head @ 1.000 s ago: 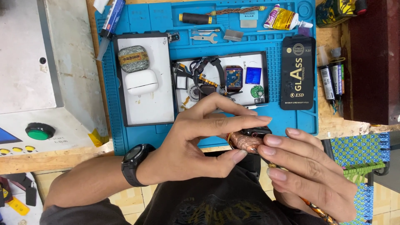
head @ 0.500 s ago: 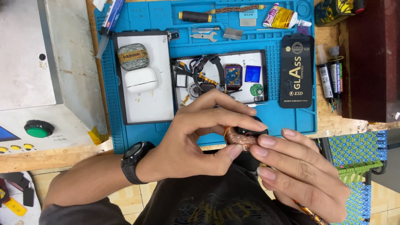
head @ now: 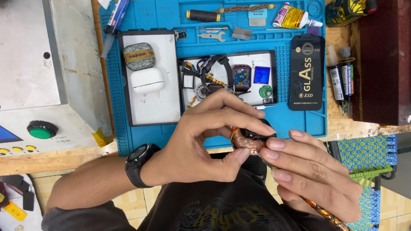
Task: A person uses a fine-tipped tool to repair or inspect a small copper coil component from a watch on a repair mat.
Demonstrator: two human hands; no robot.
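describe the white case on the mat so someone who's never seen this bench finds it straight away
Start at the blue work mat that covers most of the bench. On its left half lies a white rectangular tray with a dark rim. The white earbud case sits in the tray's upper part, just below a grey speckled pouch with a tan band; the case is the smooth, plain white, rounded one.

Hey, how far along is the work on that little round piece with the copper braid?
Done: small parts lie taken apart in the tray. In hand: the left hand and right hand both pinch the round piece. Left: the parts in the tray are not yet back together.
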